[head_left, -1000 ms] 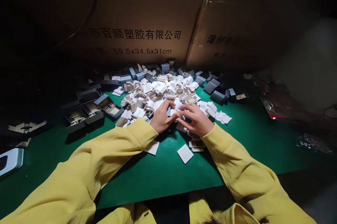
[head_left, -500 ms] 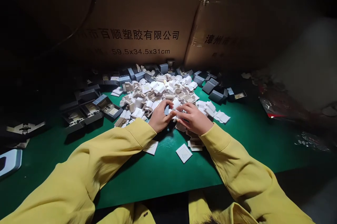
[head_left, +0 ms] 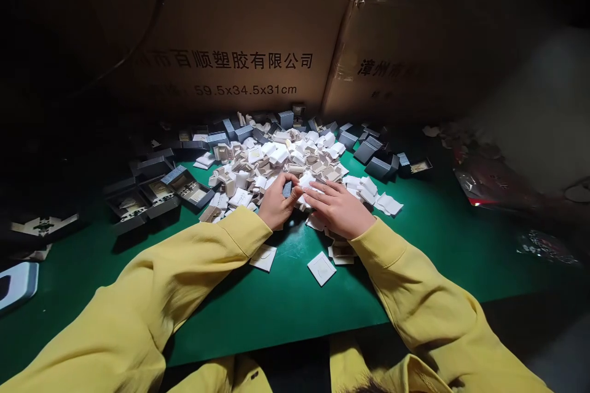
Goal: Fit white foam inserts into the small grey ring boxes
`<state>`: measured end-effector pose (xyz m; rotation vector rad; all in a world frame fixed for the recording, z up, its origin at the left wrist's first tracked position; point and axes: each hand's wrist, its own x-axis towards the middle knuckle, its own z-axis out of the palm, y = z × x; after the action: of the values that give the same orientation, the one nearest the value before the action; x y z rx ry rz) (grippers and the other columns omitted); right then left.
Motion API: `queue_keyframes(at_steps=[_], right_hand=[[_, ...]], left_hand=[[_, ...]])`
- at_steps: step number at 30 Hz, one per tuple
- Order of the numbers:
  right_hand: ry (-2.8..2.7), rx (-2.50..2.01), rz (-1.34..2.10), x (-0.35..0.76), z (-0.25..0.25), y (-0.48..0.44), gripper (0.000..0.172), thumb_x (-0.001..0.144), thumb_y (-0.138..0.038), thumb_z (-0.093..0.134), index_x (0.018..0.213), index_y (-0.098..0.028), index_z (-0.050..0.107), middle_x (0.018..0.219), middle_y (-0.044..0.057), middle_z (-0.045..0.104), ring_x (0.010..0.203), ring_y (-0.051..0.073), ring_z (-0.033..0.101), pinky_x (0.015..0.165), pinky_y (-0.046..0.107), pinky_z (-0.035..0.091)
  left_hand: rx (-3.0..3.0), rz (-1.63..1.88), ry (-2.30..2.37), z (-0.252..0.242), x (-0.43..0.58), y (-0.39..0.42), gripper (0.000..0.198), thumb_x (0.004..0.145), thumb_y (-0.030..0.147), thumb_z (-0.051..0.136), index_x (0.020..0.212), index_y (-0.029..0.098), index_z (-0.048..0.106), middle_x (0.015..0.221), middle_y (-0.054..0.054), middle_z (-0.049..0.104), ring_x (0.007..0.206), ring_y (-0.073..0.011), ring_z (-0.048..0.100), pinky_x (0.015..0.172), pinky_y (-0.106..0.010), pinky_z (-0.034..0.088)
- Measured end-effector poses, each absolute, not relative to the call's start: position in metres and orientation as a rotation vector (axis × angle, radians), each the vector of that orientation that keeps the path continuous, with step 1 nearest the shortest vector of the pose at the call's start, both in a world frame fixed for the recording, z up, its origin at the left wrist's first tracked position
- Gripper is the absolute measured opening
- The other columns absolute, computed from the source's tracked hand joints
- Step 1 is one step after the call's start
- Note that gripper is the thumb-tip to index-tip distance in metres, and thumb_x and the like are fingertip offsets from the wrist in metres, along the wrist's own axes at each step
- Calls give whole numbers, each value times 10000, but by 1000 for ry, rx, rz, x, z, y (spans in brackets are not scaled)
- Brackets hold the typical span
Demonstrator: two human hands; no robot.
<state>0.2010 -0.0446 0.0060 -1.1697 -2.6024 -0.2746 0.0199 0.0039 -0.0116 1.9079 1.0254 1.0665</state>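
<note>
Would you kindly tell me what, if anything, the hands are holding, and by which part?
The left hand seems to hold a small blue-grey box; the exact part gripped is hidden. Whether the right hand grips anything cannot be told.

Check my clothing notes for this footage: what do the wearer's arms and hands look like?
The left sleeve and right sleeve are plain yellow, long, loose and creased, reaching the wrists. The left hand and right hand wear no gloves.
</note>
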Motion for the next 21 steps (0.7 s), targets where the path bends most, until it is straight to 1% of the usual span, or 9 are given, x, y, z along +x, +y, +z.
queue_keyframes(at_steps=[5,9,11,14,17,21], right_hand=[[-2617,-1192,-237,202,3,-43,303,872,-190,486,1165,-214,561,1270,59,546,1197,228,487,991,465,388],[-2613,-1180,-230,201,5,-44,288,853,-218,521,1131,-186,589,1268,74,547,1244,278,430,987,510,377],[-2601,-1171,-220,200,4,-44,301,841,-218,537,1135,-183,586,1278,80,539,1257,285,411,989,519,369],[-2564,-1147,-223,199,1,-43,294,846,-194,518,1133,-192,584,1273,80,544,1227,261,452,980,498,382],[-2518,-1107,-256,200,1,-42,259,869,-192,489,1104,-205,597,1197,68,604,1155,232,520,970,468,399],[-2488,-1073,-282,201,7,-41,247,895,-197,452,1092,-210,600,1138,54,640,1114,205,548,960,421,417]], left_hand=[[1883,1071,1064,-13,20,5,582,738,723,324,884,183,487,861,-60,582,796,-182,548,765,-305,421],[1881,1079,1069,-10,20,3,579,742,720,322,878,181,486,870,-63,580,787,-177,541,749,-299,419],[1882,1079,1069,-10,19,3,573,748,714,324,883,181,484,865,-60,576,785,-175,540,748,-299,421],[1883,1079,1070,-12,19,5,564,751,709,329,892,184,481,868,-58,574,799,-174,542,766,-304,425],[1848,1107,1088,-16,19,8,567,751,710,327,893,184,483,872,-58,580,807,-174,548,787,-314,428],[1738,1169,1109,-20,18,10,560,770,694,313,899,184,506,840,-59,600,797,-180,566,752,-318,449]])
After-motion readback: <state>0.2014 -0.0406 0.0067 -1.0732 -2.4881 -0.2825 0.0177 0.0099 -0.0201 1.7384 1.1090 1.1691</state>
